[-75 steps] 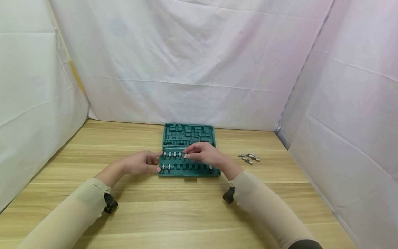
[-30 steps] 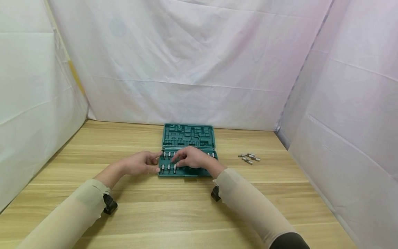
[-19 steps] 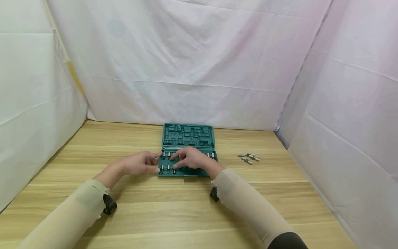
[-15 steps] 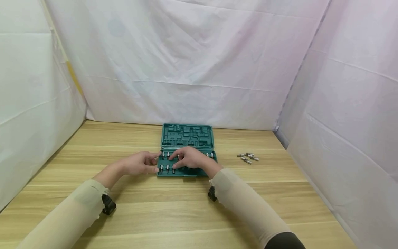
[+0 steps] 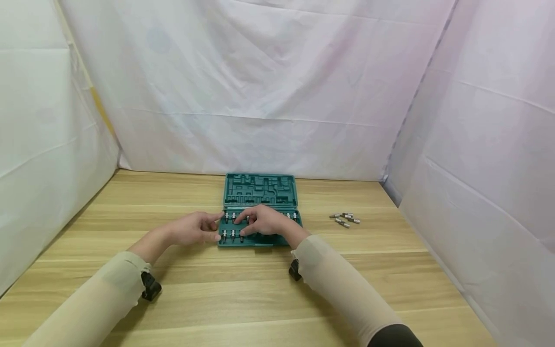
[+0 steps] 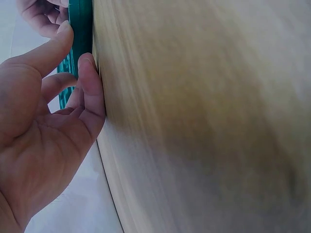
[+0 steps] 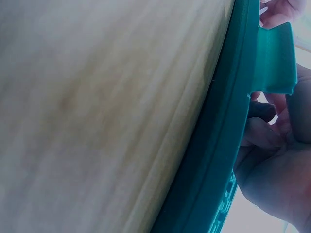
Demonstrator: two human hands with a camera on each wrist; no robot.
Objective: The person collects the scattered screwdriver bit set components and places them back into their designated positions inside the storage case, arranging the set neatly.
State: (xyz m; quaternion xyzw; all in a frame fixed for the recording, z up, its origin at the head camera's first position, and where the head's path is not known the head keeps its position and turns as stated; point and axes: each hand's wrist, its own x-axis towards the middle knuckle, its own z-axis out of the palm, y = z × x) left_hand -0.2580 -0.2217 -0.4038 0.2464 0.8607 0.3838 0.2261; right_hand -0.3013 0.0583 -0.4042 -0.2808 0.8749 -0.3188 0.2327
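Green case [image 5: 260, 188] is braced at its left edge by the spread left hand [image 5: 196, 228], presumably against sliding, while a bit [image 5: 242, 238] in the case's near row is thumb-pressed by the right hand [image 5: 266, 221], fingers parted, nothing pinched.

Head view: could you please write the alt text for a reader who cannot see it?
A right hand is over an open green case with bits set in two rows; the left hand touches the case's left edge. Loose bits lie to the right on a wooden table, before white cloth.
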